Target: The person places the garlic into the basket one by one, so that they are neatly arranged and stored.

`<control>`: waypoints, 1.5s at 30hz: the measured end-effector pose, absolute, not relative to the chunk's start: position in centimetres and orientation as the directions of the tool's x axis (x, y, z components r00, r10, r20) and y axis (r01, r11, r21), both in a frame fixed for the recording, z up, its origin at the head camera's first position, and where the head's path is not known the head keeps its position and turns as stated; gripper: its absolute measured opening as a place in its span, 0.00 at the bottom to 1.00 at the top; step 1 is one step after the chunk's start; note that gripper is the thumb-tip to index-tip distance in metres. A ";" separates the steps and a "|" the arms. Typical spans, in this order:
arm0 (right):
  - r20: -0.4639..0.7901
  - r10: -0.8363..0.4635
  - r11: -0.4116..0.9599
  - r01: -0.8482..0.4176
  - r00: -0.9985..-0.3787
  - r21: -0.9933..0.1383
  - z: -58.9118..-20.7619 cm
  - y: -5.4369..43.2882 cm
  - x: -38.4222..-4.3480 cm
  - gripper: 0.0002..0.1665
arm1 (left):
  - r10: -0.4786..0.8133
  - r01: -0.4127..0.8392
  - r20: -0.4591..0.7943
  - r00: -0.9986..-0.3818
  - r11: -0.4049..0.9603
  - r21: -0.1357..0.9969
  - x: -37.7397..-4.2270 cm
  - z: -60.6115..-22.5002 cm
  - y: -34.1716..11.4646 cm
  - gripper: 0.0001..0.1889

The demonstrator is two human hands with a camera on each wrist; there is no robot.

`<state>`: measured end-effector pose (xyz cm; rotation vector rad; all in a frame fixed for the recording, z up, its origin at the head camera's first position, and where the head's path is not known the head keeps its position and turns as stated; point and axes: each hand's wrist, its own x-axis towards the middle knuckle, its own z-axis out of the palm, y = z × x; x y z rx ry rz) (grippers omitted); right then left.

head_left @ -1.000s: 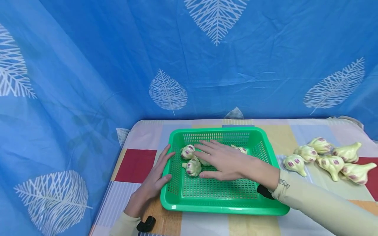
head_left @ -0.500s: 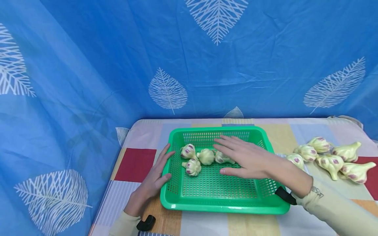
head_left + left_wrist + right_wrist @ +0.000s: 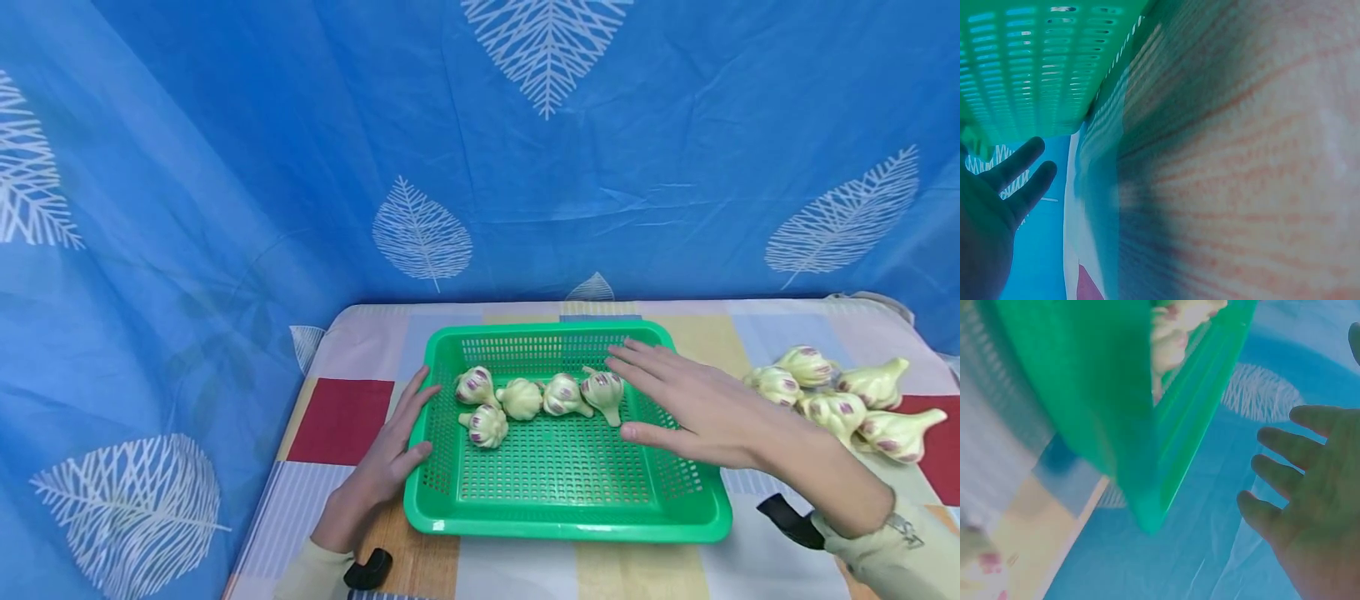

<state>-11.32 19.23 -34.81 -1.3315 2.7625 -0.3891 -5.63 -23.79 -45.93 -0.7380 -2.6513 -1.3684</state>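
A green perforated plastic basket (image 3: 570,532) stands on the table. Inside it, toward the back and left, lie several garlic bulbs (image 3: 522,399), pale with purple patches. My left hand (image 3: 392,450) rests against the basket's left rim with its fingers straight. In the left wrist view, two of the fingers (image 3: 1025,164) spread beneath the basket's slotted wall. Over the basket's right side hangs my right hand (image 3: 693,404), fingers extended and holding nothing. The right wrist view has this right hand (image 3: 1310,481) apart from the basket's rim, with blue cloth behind.
To the right of the basket, a loose group of several more garlic bulbs (image 3: 873,383) lies on the patchwork tablecloth (image 3: 337,421). The right forearm partly covers this group. A blue curtain (image 3: 600,183) with white leaf prints hangs behind the table and along its left side.
My right hand has moved right, from over the garlic bulbs to the basket's right side, uncovering the bulbs inside. The left hand stays at the left rim.
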 end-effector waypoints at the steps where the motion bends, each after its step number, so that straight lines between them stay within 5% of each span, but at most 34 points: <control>1: 0.065 -0.766 0.608 -0.754 -0.640 -0.249 -34.9 19.7 -11.1 0.46 | 0.386 0.444 0.271 -0.882 0.488 0.752 -5.6 -45.9 -23.8 0.39; 23: -0.014 -0.390 0.853 -0.356 -0.921 -0.383 -41.2 31.9 -6.0 0.54 | 0.396 0.433 0.243 -0.885 0.513 0.742 -5.5 -45.8 -24.1 0.39; 27: -0.020 -0.359 0.847 -0.316 -0.933 -0.427 -42.8 33.1 -5.2 0.55 | 0.394 0.430 0.242 -0.887 0.509 0.746 -5.5 -45.7 -24.1 0.40; 39: -0.355 -0.179 0.910 -0.018 -0.917 -0.413 -46.4 34.4 -4.0 0.57 | 0.397 0.436 0.247 -0.884 0.510 0.741 -5.6 -45.8 -24.1 0.40; 45: -0.416 -0.125 0.838 0.129 -0.901 -0.530 -47.2 34.8 -3.9 0.58 | 0.392 0.433 0.248 -0.886 0.509 0.744 -5.7 -45.8 -24.0 0.39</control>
